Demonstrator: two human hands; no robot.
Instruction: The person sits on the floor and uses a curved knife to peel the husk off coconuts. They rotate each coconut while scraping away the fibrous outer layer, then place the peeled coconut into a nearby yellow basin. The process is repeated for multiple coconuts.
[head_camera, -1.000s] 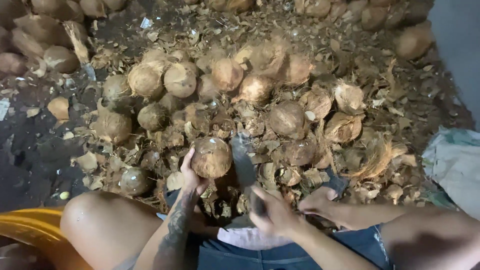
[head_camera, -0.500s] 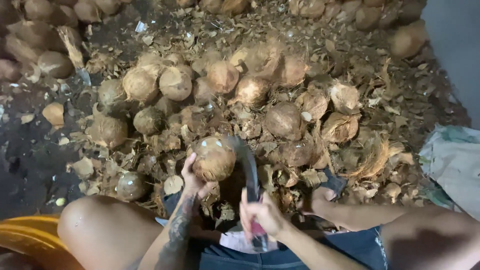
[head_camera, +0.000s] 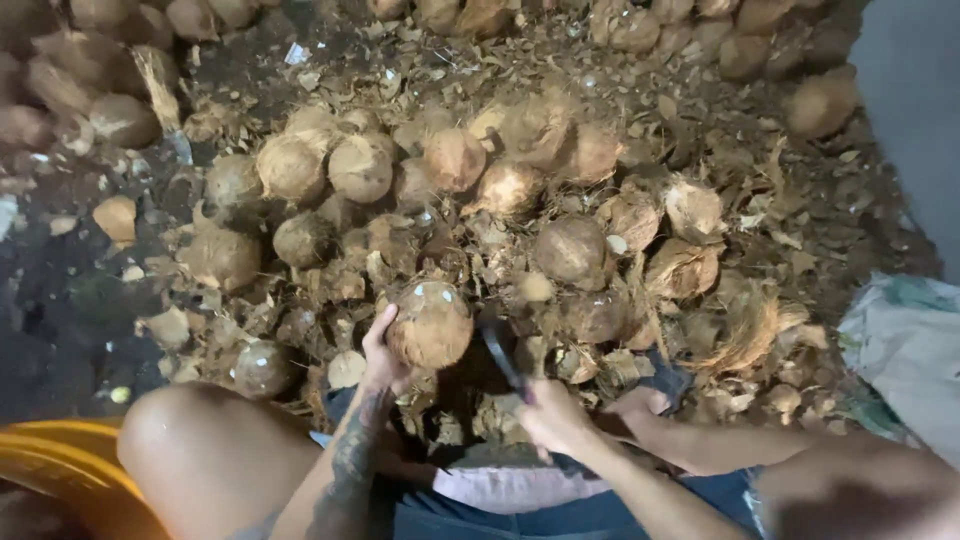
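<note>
My left hand (head_camera: 380, 350) grips a round brown coconut (head_camera: 430, 325) from its left side and holds it just above the husk litter in front of my knees. My right hand (head_camera: 550, 415) is closed around the handle of a dark-bladed knife (head_camera: 497, 350), whose blade points up toward the coconut's right side. Blade and coconut are close together; whether they touch I cannot tell. A pink-and-grey cloth (head_camera: 500, 485) lies on my lap under both forearms.
A heap of husked coconuts (head_camera: 450, 165) lies ahead amid scattered husk pieces (head_camera: 740, 330). More coconuts line the far edge (head_camera: 90, 110). A yellow basin (head_camera: 60, 470) sits at the lower left, a pale sack (head_camera: 905, 350) at right. A third hand (head_camera: 640, 402) rests near my right wrist.
The knife has swung down from upright to a low slant beside the coconut. My right hand dropped toward my lap. The coconut stayed in my left hand, turned slightly.
</note>
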